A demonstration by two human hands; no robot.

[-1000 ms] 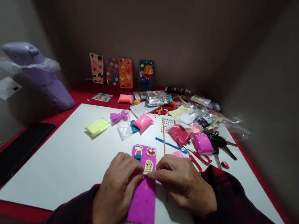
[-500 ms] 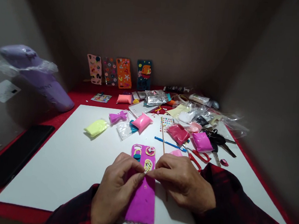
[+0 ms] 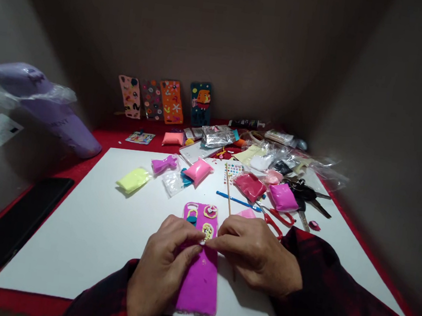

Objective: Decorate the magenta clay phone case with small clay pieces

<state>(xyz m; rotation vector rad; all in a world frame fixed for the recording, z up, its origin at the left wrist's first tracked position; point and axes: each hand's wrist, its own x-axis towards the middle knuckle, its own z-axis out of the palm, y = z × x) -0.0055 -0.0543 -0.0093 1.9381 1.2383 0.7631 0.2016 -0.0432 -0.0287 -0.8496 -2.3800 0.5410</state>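
A magenta clay-covered phone case lies on the white board in front of me, with small yellow, pink and teal clay shapes on its upper end. My left hand and my right hand meet above its middle, fingertips pinched together on a tiny pale bit I cannot make out. A thin wooden stick runs under my right hand, which seems to hold it.
Bagged clay lies beyond: yellow, purple, pink, red, magenta. Red scissors, a blue tool and keys sit at right. Decorated cases lean on the back wall. A black slab lies left.
Both hands stay pinched together over the case; they and the whole scene sit slightly lower-left in view from a small head shift.
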